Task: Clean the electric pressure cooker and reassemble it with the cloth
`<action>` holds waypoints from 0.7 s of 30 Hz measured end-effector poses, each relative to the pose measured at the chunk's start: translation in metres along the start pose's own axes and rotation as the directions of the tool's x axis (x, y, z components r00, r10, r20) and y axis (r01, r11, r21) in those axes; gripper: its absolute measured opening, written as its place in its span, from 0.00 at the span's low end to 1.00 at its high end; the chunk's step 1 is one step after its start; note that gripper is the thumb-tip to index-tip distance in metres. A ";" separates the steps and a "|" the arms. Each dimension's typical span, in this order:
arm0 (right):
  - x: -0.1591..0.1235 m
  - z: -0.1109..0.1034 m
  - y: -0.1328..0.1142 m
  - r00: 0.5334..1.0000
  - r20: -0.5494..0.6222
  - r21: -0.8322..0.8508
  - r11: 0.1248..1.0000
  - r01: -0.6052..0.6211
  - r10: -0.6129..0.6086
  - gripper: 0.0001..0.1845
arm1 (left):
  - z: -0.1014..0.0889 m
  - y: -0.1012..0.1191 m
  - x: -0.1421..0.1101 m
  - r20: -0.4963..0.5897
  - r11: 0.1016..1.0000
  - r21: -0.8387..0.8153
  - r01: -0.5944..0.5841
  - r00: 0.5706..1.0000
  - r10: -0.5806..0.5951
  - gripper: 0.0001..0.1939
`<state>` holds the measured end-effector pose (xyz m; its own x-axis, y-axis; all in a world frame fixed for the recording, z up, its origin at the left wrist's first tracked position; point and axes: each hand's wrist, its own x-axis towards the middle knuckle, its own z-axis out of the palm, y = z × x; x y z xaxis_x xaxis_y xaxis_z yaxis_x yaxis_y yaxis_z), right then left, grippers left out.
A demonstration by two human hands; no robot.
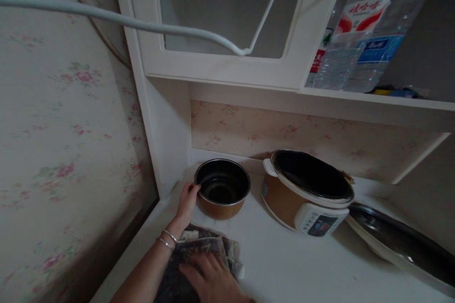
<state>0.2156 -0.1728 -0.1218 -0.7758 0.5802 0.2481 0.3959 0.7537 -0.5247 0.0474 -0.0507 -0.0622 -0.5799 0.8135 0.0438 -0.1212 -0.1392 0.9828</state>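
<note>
A round pot [220, 208], dark inside and golden-brown outside, stands upright on the white counter. My left hand [188, 196], with two silver bangles at its wrist, is closed on the left side of its rim. In front of the pot lies a dark grey folded cloth [209, 245] with a pale, worn edge. My right hand [209, 274] rests on that cloth, slightly blurred, its fingers stretched out and apart. The cloth's near part is cut off by the bottom of the picture.
Right of the pot stands a golden-brown electric cooker [280, 199] with a control panel. A large lid [401, 246] lies beyond it. Above hang a cabinet [220, 68] and a shelf with plastic bottles [359, 42]. A white cable [199, 32] crosses in front; flowered wall [71, 151] at left.
</note>
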 end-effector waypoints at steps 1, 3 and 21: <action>0.000 0.016 0.000 0.999 0.015 -0.041 0.999 0.034 -0.033 0.31 | 0.000 0.000 0.001 -0.007 1.000 -0.003 -0.004 1.000 0.004 0.14; 0.002 0.033 -0.001 0.995 0.043 -0.105 0.990 0.098 -0.094 0.28 | -0.001 0.001 0.001 -0.005 1.000 0.011 -0.002 1.000 0.002 0.15; -0.054 -0.122 0.037 0.929 0.172 -0.142 0.942 -0.305 0.327 0.40 | -0.013 0.029 0.010 0.092 0.878 0.469 -0.092 0.994 0.055 0.14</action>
<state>0.3320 -0.1381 -0.0553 -0.6761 0.7323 -0.0813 0.6793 0.5767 -0.4539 0.0276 -0.0536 -0.0359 -0.5090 0.8532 0.1139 0.3250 0.0680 0.9433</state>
